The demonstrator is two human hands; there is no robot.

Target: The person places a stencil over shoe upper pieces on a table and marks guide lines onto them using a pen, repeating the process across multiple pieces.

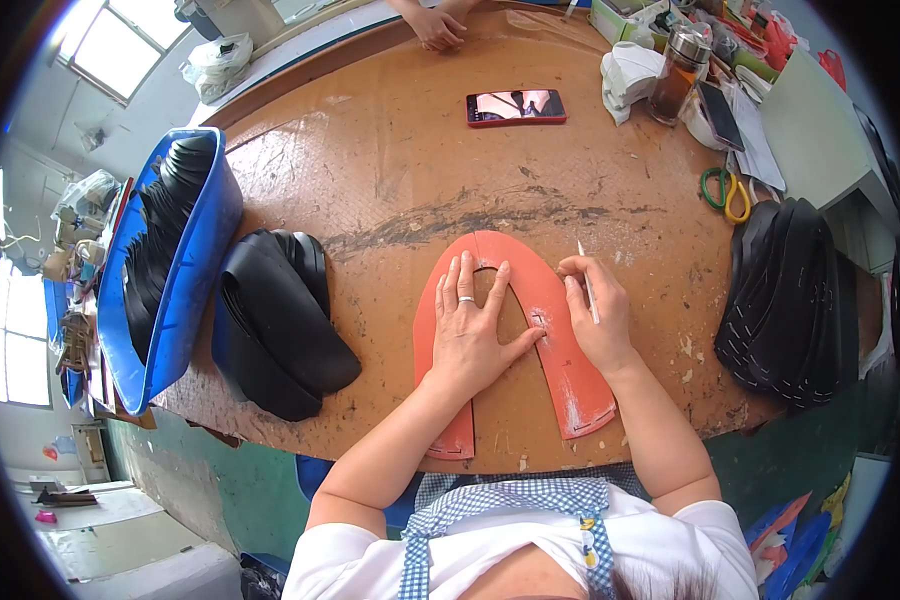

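Note:
An orange-red U-shaped template (555, 345) lies flat on the table before me, its curved end pointing away. White smears and small slots mark its right arm. My left hand (470, 325) rests on the template with fingers spread, a ring on one finger, and covers part of the inner gap. Just right of the template, my right hand (602, 315) is closed around a thin white pen (592, 290), whose one end points up and away. The pen is apart from the template.
Left stand stacked black pieces (280, 320) and a blue bin (195, 270) of black parts. Stitched black pieces (785, 300) lie right, near scissors (735, 195). Farther off are a phone (515, 107), a glass bottle (678, 75) and another person's hands (435, 25).

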